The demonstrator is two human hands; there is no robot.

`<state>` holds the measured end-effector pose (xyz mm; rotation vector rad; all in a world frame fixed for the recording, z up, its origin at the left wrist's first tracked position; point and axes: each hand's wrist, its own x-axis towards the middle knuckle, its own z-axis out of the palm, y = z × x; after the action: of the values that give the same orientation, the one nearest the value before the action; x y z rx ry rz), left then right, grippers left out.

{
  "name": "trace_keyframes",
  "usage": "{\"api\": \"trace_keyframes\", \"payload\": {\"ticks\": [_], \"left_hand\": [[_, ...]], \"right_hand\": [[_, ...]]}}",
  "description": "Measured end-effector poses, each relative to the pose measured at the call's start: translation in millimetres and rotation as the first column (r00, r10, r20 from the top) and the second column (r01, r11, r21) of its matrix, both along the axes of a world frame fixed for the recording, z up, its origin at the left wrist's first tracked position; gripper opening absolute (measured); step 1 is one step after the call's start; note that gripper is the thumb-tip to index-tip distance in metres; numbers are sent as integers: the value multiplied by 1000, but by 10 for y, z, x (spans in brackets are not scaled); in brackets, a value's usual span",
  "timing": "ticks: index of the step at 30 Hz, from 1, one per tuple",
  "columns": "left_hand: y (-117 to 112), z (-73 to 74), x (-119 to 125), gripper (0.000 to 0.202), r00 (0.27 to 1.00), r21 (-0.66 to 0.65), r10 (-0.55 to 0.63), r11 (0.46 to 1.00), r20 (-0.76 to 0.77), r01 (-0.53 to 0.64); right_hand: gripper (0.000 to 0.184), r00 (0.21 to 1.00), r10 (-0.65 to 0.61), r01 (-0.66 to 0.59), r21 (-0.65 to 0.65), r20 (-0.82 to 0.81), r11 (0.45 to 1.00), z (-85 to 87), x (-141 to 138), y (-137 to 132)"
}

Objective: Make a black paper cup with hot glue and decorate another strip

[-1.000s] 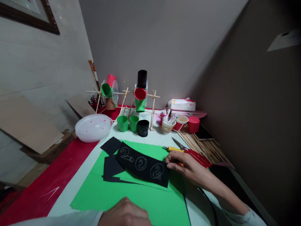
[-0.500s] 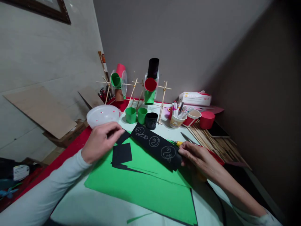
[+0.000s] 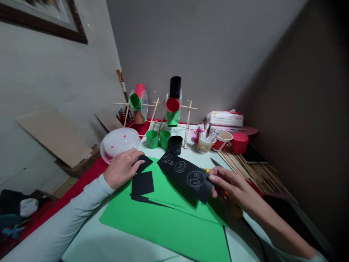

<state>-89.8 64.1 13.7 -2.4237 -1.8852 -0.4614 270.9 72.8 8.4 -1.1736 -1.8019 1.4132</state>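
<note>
A black paper strip (image 3: pixel 180 171) with pale chalk-like drawings is pinched at its right end by my right hand (image 3: pixel 229 183). The strip bows, and its lower edge stands off the green sheet (image 3: pixel 163 225). My left hand (image 3: pixel 122 169) is over a small black paper piece (image 3: pixel 144 163), thumb and index finger apart; whether it touches the piece I cannot tell. Just below lies a black paper square (image 3: pixel 143 182). Beside my right hand are scissors (image 3: pixel 215 162) and a yellow-handled tool with a thin metal tip (image 3: pixel 208 170), partly hidden.
Behind the strip stand green paper cups (image 3: pixel 152 139) and a black one (image 3: pixel 175 145). Two stick frames (image 3: pixel 188 123) carry coloured tubes. A translucent plastic lid (image 3: pixel 120 142) is at left. Pens fill a paper cup (image 3: pixel 205 145); wooden sticks (image 3: pixel 242 167) lie at right.
My left thumb and fingers have parted, and that hand is lower, by the small black piece. The strip's left end has shifted slightly right and the strip bends more. The view has tilted up.
</note>
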Motion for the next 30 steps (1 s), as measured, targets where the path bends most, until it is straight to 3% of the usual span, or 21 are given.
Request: {"api": "trace_keyframes", "payload": {"ticks": [8, 20, 25, 30], "left_hand": [[11, 175, -358, 59, 971, 40, 162, 987, -174, -157], [-52, 116, -300, 75, 949, -60, 153, 983, -275, -175], [-53, 78, -366, 63, 956, -53, 147, 985, -254, -165], [-3, 77, -482, 53, 963, 38, 184, 983, -195, -180]], "right_hand": [[39, 1000, 20, -18, -73, 23, 997, -160, 28, 57], [41, 1000, 17, -17, -68, 7, 998, -106, 0, 20], [41, 1000, 5, -4, -31, 3, 1000, -74, -13, 19], [42, 1000, 16, -16, -35, -13, 999, -65, -15, 7]]}}
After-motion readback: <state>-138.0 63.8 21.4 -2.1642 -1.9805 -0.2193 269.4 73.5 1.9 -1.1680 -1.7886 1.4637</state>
